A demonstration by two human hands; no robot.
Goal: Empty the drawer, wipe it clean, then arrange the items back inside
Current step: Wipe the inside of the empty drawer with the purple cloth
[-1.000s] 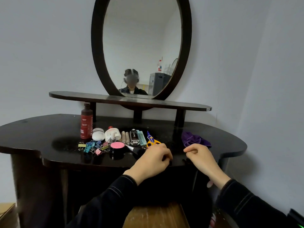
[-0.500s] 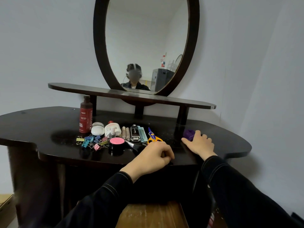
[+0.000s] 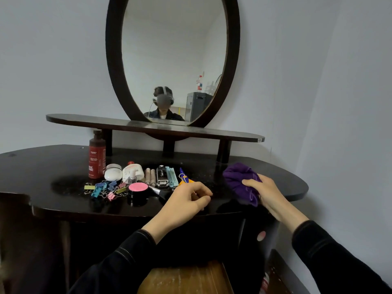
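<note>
- Two hands in dark sleeves work at the front edge of a dark dressing table (image 3: 42, 166)
- Right hand (image 3: 267, 194): fingers and thumb curled round a bunched purple cloth (image 3: 237, 179) over the right part of the top; whether the cloth touches the surface cannot be told
- Left hand (image 3: 186, 200): rests at the front edge near the middle, fingers loosely curled, nothing seen in its grasp
- Drawer (image 3: 186, 279): open below the front edge, between the sleeves, with a scratched wooden floor showing
- Items laid out on the top, left of the cloth: red bottle (image 3: 97, 154) upright at the back; white jar (image 3: 113, 172) and a white bottle (image 3: 133, 171) on its side just beside it; two beige tubes (image 3: 150, 176); a black oblong item (image 3: 161, 176); teal strips (image 3: 172, 176); scissors (image 3: 184, 179) partly hidden by the left hand
- Front row: a heap of coloured binder clips (image 3: 106, 188), a pink-lidded black pot (image 3: 137, 190), a small brush (image 3: 158, 190)
- Behind: a narrow raised shelf (image 3: 84, 122) and an oval mirror (image 3: 114, 60)
</note>
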